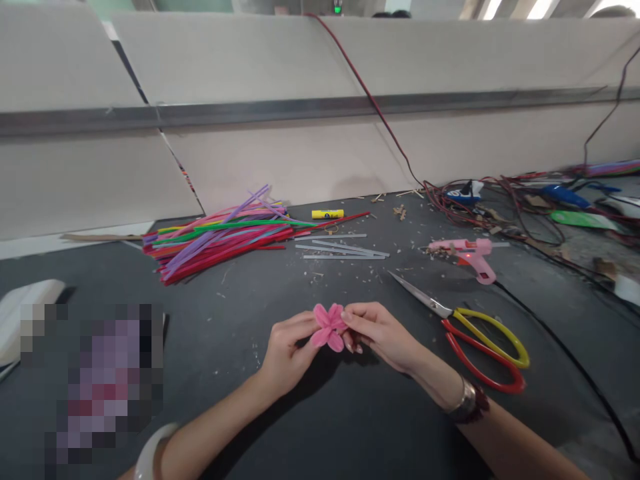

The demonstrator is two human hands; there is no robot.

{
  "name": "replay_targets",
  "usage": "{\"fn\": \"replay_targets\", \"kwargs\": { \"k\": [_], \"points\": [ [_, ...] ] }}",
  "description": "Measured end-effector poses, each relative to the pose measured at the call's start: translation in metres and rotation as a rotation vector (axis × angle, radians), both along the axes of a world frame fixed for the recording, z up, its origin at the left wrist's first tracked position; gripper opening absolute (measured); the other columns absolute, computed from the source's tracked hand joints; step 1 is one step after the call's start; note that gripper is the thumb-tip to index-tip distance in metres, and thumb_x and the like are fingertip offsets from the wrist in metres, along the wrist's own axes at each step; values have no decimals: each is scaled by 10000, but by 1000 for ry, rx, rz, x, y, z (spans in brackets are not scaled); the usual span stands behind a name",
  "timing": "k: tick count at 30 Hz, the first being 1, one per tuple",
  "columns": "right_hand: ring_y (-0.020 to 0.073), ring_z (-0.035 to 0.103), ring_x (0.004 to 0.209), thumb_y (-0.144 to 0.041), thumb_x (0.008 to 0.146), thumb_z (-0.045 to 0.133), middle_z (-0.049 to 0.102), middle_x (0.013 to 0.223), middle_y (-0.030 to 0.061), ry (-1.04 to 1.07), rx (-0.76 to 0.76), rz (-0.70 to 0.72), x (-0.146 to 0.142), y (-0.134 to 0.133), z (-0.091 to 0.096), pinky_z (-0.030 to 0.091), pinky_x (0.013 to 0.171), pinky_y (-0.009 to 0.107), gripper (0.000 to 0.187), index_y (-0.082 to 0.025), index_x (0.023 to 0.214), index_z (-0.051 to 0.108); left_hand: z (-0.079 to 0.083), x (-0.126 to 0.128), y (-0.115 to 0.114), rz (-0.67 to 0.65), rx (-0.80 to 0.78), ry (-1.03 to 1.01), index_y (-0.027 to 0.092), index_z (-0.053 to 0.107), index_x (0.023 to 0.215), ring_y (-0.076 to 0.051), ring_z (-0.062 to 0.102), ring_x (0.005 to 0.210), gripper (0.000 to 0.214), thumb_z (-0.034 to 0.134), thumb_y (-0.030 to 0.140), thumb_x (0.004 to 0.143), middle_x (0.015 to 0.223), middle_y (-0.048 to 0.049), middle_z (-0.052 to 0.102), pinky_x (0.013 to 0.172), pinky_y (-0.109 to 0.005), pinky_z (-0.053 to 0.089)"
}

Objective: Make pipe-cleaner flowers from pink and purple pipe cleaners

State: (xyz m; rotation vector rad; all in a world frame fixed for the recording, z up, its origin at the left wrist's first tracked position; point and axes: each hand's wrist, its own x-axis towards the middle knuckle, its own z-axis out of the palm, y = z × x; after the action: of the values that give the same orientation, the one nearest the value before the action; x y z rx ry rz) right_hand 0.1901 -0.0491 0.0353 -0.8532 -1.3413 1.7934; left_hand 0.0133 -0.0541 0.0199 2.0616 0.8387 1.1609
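Observation:
A small pink flower [327, 327] with several petals is held between both hands, just above the dark table [350, 427]. My left hand [289, 350] pinches it from the left, fingers closed on its underside. My right hand [380, 333] grips its right edge with thumb and fingertips. A watch sits on my right wrist and a white bangle on my left.
Scissors [475, 333] with red and yellow handles lie right of my hands. A pink glue gun [470, 255] lies behind them, with tangled cables [500, 200] beyond. A pile of coloured sticks [220, 237], grey strips [340, 248] and a yellow glue stick [327, 214] lie farther back. A partition wall [300, 100] closes the rear.

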Motion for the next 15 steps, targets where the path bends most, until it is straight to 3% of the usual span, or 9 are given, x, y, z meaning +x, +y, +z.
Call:
{"fn": "replay_targets", "kwargs": {
  "k": [3,5,8,11,15],
  "points": [
    [66,487,511,-305,837,493,562,584,-10,-104,130,-71,4,1,10,395,506,195,236,-144,692,585,-1,0,0,29,1,-16,175,681,819,-151,615,749,157,532,128,800,842,-59,690,698,-253,466],
    [79,543,602,-264,810,536,610,701,-1,-140,212,-155,8,2,15,436,565,198,129,-171,845,618,-2,0,1,38,6,-38,173,676,823,-150,617,766,158,535,109,793,859,-60,688,704,-247,465],
    [112,598,805,-217,759,599,649,907,16,-136,251,-155,13,2,16,474,738,235,223,-212,982,617,-3,0,0,19,-3,-59,176,673,838,-147,620,772,170,530,96,792,882,-63,685,698,-243,468],
    [133,613,847,-219,724,635,670,909,20,-145,249,-112,14,3,14,475,800,260,178,-200,900,655,-3,0,-1,-3,-26,-68,180,674,856,-153,622,775,170,532,110,795,889,-70,685,688,-249,473],
    [117,622,724,-226,666,685,669,787,11,-118,189,-121,13,2,15,499,717,243,157,-170,807,645,1,1,-4,-24,-47,-92,180,683,829,-147,618,726,156,534,142,801,870,-73,688,660,-252,478]
  ]
}}
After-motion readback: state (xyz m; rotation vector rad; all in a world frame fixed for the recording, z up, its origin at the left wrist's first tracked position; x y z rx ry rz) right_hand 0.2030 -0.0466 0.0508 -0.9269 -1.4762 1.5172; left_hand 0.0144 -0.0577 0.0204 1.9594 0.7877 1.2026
